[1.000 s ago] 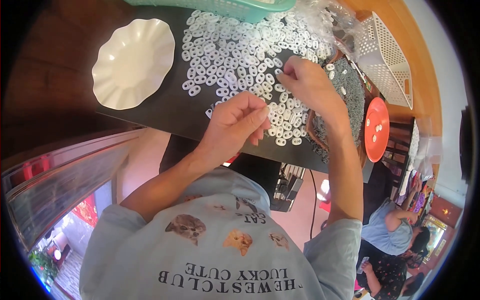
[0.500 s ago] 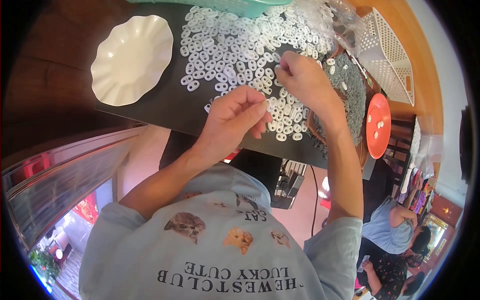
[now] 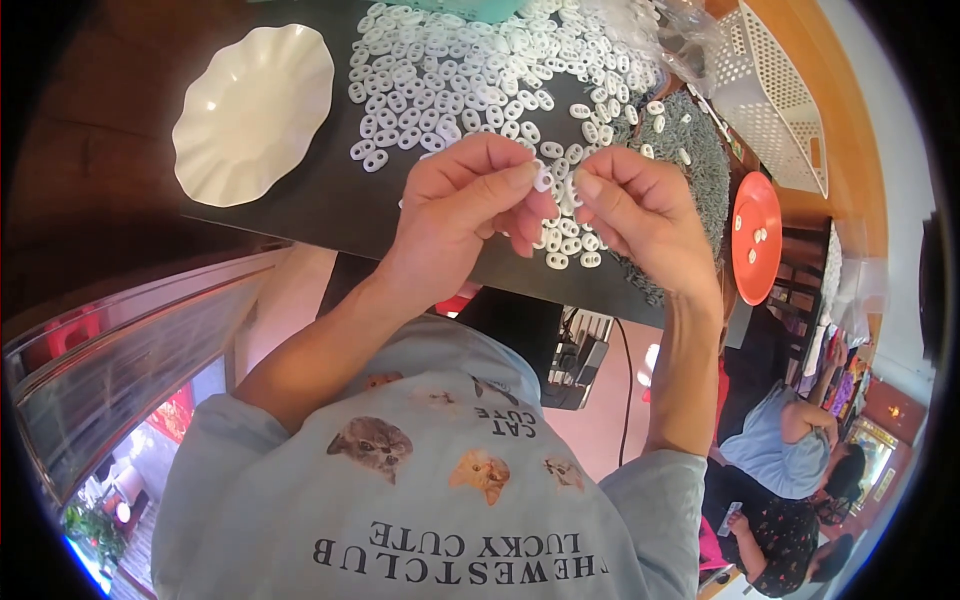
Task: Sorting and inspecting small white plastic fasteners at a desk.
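Observation:
Between the thumb and fingers of my left hand [image 3: 470, 205] is a small white oval piece with two holes [image 3: 543, 180]. My right hand [image 3: 640, 215] faces it a short way to the right, thumb and forefinger pinched at the edge of another white two-hole piece [image 3: 574, 190]; the fingers partly hide it. Both hands are raised over the near part of the dark table [image 3: 330, 215]. Below and beyond them many loose white two-hole pieces [image 3: 410, 95] lie spread out flat. A heap of grey cords [image 3: 700, 160] lies just right of my right hand.
A cream wavy-edged dish [image 3: 255, 115] stands at the left. On the right are a red plate [image 3: 757, 270] with several white pieces and a white perforated basket [image 3: 765, 100]. A teal basket [image 3: 470, 8] and clear plastic bags [image 3: 680, 35] are at the far side. Other people [image 3: 775, 450] sit at lower right.
My right hand has drawn back from the spread pieces toward me, close to my left hand. My left hand stays nearly in place, still pinching its piece. The view has shifted slightly.

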A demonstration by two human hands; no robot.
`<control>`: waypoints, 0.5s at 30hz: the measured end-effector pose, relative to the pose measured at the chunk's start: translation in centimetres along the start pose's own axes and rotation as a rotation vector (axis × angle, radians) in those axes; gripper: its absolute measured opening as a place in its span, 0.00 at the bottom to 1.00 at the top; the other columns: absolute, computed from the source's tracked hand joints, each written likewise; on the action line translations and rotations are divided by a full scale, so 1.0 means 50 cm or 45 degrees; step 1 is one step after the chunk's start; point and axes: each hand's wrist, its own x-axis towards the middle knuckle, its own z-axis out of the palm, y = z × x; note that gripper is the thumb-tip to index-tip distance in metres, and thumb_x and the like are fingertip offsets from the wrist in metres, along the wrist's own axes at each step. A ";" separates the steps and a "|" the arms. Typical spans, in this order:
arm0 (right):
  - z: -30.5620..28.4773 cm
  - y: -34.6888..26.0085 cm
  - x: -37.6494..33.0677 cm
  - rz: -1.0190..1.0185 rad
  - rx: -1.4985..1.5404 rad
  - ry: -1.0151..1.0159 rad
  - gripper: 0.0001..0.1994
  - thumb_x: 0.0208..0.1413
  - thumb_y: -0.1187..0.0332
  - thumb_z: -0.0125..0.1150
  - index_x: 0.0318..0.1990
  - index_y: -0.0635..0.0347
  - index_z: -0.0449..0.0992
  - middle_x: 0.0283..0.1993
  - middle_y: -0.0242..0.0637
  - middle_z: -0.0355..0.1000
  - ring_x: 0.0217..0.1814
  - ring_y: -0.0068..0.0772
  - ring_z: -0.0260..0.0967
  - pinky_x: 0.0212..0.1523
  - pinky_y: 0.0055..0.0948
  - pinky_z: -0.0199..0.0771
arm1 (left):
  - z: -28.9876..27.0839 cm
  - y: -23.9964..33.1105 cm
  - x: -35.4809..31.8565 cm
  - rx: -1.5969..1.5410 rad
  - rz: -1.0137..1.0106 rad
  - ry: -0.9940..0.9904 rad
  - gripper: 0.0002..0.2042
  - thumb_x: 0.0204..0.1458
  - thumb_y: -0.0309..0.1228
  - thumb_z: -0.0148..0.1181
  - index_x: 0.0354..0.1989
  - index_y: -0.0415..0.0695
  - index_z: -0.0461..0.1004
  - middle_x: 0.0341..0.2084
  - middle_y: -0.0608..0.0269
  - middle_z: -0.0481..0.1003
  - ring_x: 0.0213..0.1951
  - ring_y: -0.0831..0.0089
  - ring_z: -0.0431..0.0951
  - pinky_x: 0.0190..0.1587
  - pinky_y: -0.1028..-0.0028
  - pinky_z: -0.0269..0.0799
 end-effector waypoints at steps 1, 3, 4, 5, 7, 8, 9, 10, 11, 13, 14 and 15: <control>0.002 0.005 -0.002 -0.035 0.013 -0.015 0.07 0.60 0.68 0.56 0.35 0.64 0.74 0.25 0.27 0.68 0.18 0.09 0.54 0.17 0.14 0.49 | 0.005 -0.003 0.001 -0.023 -0.003 -0.034 0.08 0.61 0.29 0.49 0.39 0.38 0.71 0.29 0.58 0.76 0.26 0.76 0.75 0.28 0.77 0.72; 0.009 0.005 -0.007 -0.035 0.053 -0.021 0.07 0.61 0.69 0.56 0.36 0.64 0.74 0.25 0.27 0.68 0.18 0.10 0.54 0.17 0.14 0.49 | 0.014 -0.006 0.001 -0.030 -0.006 -0.032 0.08 0.61 0.29 0.49 0.39 0.38 0.71 0.29 0.58 0.76 0.26 0.76 0.74 0.28 0.77 0.72; 0.013 0.007 -0.007 -0.035 0.099 -0.029 0.07 0.61 0.69 0.56 0.36 0.64 0.74 0.25 0.27 0.69 0.18 0.10 0.54 0.17 0.14 0.49 | 0.015 -0.006 0.000 -0.034 -0.012 -0.027 0.07 0.61 0.29 0.49 0.39 0.38 0.71 0.29 0.58 0.76 0.26 0.76 0.74 0.27 0.77 0.72; 0.016 0.009 -0.009 -0.037 0.098 -0.032 0.07 0.61 0.69 0.56 0.36 0.64 0.74 0.25 0.27 0.69 0.18 0.10 0.54 0.17 0.14 0.49 | 0.014 -0.008 -0.001 -0.034 -0.008 -0.026 0.07 0.61 0.29 0.49 0.39 0.38 0.71 0.29 0.58 0.76 0.26 0.76 0.74 0.27 0.77 0.72; 0.019 0.011 -0.011 -0.012 0.150 -0.009 0.07 0.60 0.69 0.55 0.36 0.65 0.73 0.24 0.27 0.68 0.17 0.10 0.53 0.16 0.14 0.48 | 0.011 -0.010 -0.003 -0.044 -0.021 -0.014 0.07 0.61 0.29 0.50 0.39 0.38 0.71 0.28 0.59 0.76 0.25 0.77 0.74 0.27 0.78 0.71; 0.017 0.010 -0.013 -0.014 0.149 -0.010 0.07 0.60 0.69 0.55 0.36 0.65 0.73 0.24 0.27 0.68 0.17 0.10 0.53 0.16 0.14 0.48 | 0.012 -0.008 -0.004 -0.043 -0.018 -0.014 0.07 0.61 0.29 0.50 0.39 0.38 0.71 0.28 0.59 0.76 0.25 0.77 0.74 0.27 0.78 0.71; 0.011 0.007 -0.015 -0.003 0.167 0.040 0.07 0.60 0.69 0.55 0.36 0.65 0.72 0.24 0.27 0.67 0.17 0.10 0.52 0.16 0.14 0.47 | 0.013 -0.006 -0.007 -0.002 -0.036 0.007 0.07 0.60 0.28 0.50 0.38 0.38 0.71 0.27 0.59 0.76 0.25 0.78 0.73 0.26 0.78 0.70; 0.004 0.005 -0.020 0.012 0.184 0.093 0.07 0.59 0.69 0.56 0.36 0.65 0.72 0.23 0.26 0.66 0.17 0.10 0.51 0.16 0.14 0.46 | 0.015 -0.005 -0.010 0.035 -0.058 0.024 0.06 0.59 0.27 0.50 0.38 0.38 0.71 0.27 0.60 0.75 0.24 0.78 0.73 0.26 0.79 0.70; -0.004 0.003 -0.023 0.013 0.182 0.095 0.07 0.59 0.69 0.56 0.36 0.65 0.72 0.23 0.26 0.66 0.17 0.10 0.51 0.16 0.14 0.46 | 0.015 -0.003 -0.011 0.033 -0.059 0.023 0.06 0.59 0.27 0.50 0.38 0.38 0.71 0.27 0.60 0.75 0.24 0.78 0.73 0.26 0.79 0.70; -0.019 -0.002 -0.023 -0.029 0.127 0.039 0.06 0.58 0.70 0.55 0.34 0.65 0.71 0.22 0.25 0.64 0.16 0.09 0.50 0.16 0.14 0.44 | 0.013 0.001 -0.009 0.164 -0.094 -0.041 0.05 0.58 0.26 0.51 0.35 0.38 0.72 0.24 0.62 0.75 0.23 0.80 0.72 0.25 0.81 0.67; -0.018 -0.004 -0.023 -0.025 0.127 0.039 0.06 0.58 0.70 0.55 0.34 0.65 0.71 0.22 0.25 0.64 0.16 0.09 0.50 0.16 0.14 0.44 | 0.014 0.002 -0.009 0.161 -0.096 -0.039 0.05 0.58 0.26 0.51 0.35 0.38 0.72 0.24 0.62 0.75 0.23 0.80 0.72 0.25 0.81 0.67; -0.017 -0.005 -0.022 -0.045 0.113 0.021 0.06 0.57 0.70 0.56 0.34 0.65 0.71 0.21 0.24 0.63 0.16 0.09 0.50 0.16 0.14 0.44 | 0.015 0.004 -0.008 0.217 -0.114 -0.066 0.05 0.57 0.26 0.51 0.34 0.38 0.72 0.23 0.63 0.74 0.23 0.81 0.71 0.25 0.81 0.66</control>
